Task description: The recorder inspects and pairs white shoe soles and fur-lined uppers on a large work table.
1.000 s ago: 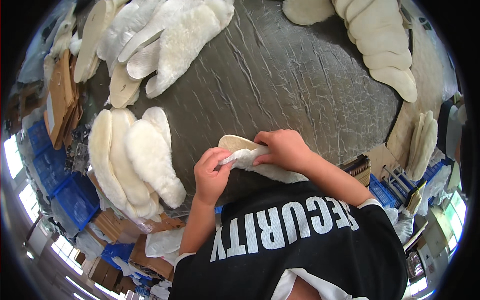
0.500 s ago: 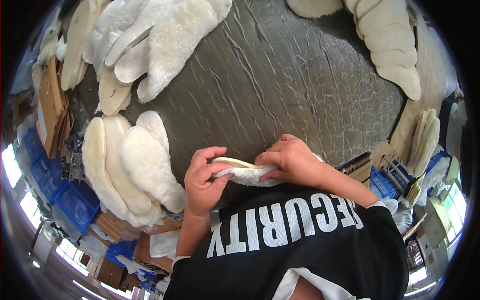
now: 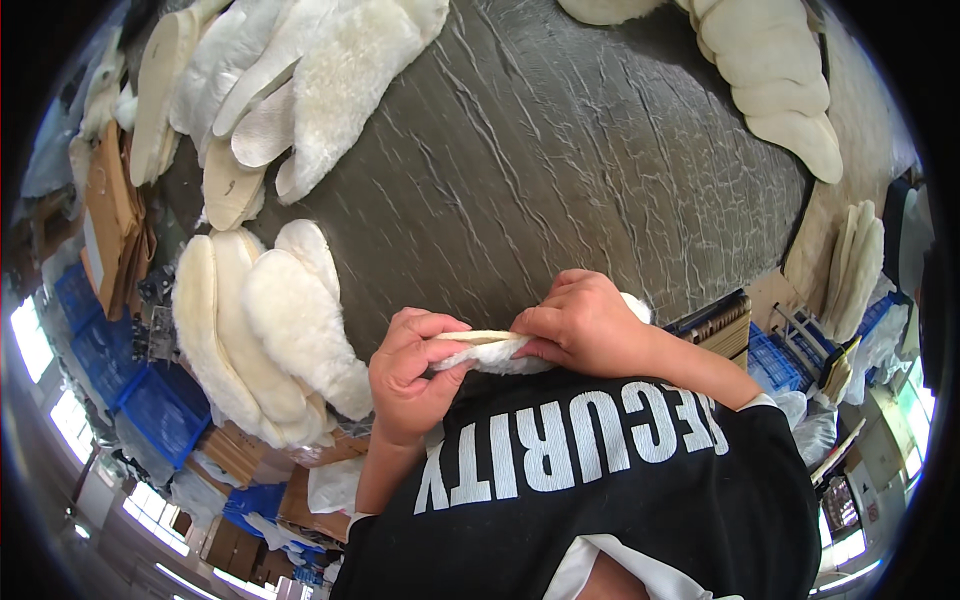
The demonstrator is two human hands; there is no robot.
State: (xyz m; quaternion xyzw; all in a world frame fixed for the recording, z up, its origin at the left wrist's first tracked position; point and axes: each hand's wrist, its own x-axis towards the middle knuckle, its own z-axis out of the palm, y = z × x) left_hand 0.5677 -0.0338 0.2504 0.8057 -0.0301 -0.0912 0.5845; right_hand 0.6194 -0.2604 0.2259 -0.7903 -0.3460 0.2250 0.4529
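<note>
Between my hands, close to my chest at the table's near edge, is a cream insole with white fleece (image 3: 490, 357) on its lower side. My left hand (image 3: 412, 372) grips one end, thumb below and fingers above. My right hand (image 3: 585, 320) pinches the upper edge farther right, thumb underneath. A narrow gap shows between the insole's cream upper layer and the fleece. Its other end pokes out as white fleece beyond my right hand. The stretch under my right palm is hidden.
Fleece insoles (image 3: 300, 310) lie in a pile left of my hands. Fleece pieces (image 3: 350, 90) sit at the far left of the dark creased table (image 3: 560, 170). Overlapping cream insoles (image 3: 770, 60) line the far right. Blue crates (image 3: 160, 410) stand beyond the left edge.
My left fingers have closed down over the insole's end, having been more spread. The gap along its edge looks narrower. More white fleece shows beyond my right hand.
</note>
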